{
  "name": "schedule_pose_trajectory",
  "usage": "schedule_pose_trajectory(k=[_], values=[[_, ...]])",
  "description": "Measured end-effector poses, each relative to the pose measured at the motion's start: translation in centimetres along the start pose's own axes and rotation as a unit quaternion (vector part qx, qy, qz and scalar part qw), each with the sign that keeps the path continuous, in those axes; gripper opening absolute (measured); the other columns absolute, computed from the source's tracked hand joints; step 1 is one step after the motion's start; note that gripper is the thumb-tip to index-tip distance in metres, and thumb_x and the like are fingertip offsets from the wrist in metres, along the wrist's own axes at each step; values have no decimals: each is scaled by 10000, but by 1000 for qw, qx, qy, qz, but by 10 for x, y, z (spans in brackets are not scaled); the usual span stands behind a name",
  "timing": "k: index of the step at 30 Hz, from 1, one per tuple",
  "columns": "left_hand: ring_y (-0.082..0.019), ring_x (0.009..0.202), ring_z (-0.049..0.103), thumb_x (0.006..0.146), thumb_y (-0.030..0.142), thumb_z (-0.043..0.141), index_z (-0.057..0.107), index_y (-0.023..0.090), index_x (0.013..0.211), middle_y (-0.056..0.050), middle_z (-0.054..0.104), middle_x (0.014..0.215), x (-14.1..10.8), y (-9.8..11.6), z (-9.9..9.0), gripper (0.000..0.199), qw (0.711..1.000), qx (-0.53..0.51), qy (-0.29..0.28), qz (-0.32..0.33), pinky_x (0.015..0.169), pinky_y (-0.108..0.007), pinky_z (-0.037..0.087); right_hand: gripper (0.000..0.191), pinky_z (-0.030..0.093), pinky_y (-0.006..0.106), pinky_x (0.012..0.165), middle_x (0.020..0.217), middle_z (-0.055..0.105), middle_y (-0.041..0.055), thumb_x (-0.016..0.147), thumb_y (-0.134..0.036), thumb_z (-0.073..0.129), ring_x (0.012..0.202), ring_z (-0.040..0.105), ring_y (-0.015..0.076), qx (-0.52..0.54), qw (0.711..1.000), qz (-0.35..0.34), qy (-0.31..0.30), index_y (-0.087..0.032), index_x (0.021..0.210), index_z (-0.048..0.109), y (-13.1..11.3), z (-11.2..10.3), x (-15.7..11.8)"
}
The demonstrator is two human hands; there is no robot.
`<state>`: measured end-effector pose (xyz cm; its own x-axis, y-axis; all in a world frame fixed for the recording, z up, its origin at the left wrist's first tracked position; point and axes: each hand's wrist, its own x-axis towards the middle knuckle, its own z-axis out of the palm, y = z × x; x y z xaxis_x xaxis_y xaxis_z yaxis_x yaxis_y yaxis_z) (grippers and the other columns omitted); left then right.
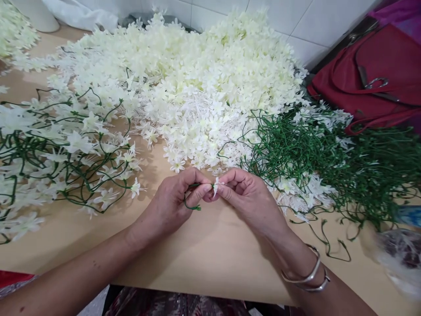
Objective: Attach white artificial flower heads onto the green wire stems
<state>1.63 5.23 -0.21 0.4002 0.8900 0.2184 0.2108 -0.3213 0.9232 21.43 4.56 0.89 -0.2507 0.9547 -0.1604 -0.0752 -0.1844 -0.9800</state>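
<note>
Your left hand (179,193) pinches a green stem (197,208), your right hand (251,197) a white flower (215,187), meeting above the worktop (204,254). Leftward, stemmed flowers (79,142) look finished; beyond, heaped loose flowers (197,74) and, rightward, many bare stems (289,140) seem still unjoined.

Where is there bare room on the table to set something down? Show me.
The table is bare between its near edge and the left hand and right hand; a smaller patch lies between the right forearm and plastic bag. Flowers crowd the back and left, green stems the right.
</note>
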Motion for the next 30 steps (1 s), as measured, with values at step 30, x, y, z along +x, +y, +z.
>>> schedule_pose_trajectory(k=[30], values=[[-107, 646, 493, 1003, 316, 614, 605, 221, 1155, 49, 518, 761, -3, -1, -1, 180, 997, -34, 29, -55, 589, -233, 402, 133, 491, 361, 786, 938, 650, 58, 936, -94, 641, 882, 638, 211, -468, 844, -242, 98, -204, 934, 716, 11, -15, 6]])
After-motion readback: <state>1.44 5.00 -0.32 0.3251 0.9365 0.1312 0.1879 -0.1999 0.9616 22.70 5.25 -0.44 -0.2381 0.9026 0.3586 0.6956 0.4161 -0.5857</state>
